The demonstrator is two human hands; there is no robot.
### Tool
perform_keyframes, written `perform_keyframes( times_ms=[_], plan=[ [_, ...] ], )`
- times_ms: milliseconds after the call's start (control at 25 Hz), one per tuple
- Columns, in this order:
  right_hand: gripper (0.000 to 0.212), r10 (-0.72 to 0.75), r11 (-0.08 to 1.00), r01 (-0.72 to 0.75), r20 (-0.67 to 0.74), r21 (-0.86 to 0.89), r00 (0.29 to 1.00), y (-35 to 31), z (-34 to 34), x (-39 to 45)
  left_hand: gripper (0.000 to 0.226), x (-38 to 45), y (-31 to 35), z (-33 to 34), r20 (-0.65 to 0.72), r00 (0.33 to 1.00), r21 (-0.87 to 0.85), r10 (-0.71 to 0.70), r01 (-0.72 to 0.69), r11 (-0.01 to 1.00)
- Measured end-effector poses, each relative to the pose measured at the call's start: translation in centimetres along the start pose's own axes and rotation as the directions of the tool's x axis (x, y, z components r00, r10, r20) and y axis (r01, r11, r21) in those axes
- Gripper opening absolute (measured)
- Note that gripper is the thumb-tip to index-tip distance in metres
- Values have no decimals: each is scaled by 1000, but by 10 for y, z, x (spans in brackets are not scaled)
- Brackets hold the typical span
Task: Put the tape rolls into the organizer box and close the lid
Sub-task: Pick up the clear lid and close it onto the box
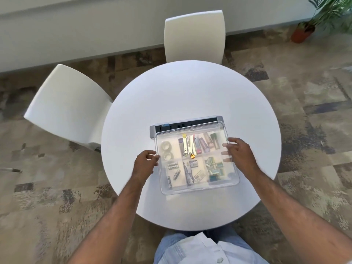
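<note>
A clear plastic lid [198,185] lies over the organizer box [185,124] on the round white table [190,92], shifted a little toward me so the box's grey far rim shows. Through the lid I see two clear tape rolls [166,150] in the far left compartment. Other compartments hold batteries, tools and small packets. My left hand [145,163] pinches the lid's left edge. My right hand [239,154] holds the lid's right edge, fingers curled over it.
Two white chairs stand around the table, one at the far side [194,37] and one at the left [66,105]. A potted plant [323,18] sits at the far right on the patterned carpet.
</note>
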State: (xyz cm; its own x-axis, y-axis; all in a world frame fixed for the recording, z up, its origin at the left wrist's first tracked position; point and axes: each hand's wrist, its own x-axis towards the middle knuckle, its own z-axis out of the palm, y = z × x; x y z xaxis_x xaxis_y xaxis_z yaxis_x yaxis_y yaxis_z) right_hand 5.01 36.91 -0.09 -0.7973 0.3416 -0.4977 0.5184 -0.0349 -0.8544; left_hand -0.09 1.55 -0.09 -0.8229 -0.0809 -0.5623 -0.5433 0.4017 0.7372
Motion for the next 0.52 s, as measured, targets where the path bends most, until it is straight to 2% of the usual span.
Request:
perform_keyframes(
  times_ms=[160, 520],
  plan=[
    [32, -5, 998, 3, -29, -56, 1000, 1, 7, 8, 23, 16, -6, 10, -14, 999, 39, -46, 46, 998],
    [37, -4, 994, -2, -55, -106, 998, 2, 11, 18, 23, 29, -17, 15, -24, 999, 106, -47, 49, 993]
  ],
)
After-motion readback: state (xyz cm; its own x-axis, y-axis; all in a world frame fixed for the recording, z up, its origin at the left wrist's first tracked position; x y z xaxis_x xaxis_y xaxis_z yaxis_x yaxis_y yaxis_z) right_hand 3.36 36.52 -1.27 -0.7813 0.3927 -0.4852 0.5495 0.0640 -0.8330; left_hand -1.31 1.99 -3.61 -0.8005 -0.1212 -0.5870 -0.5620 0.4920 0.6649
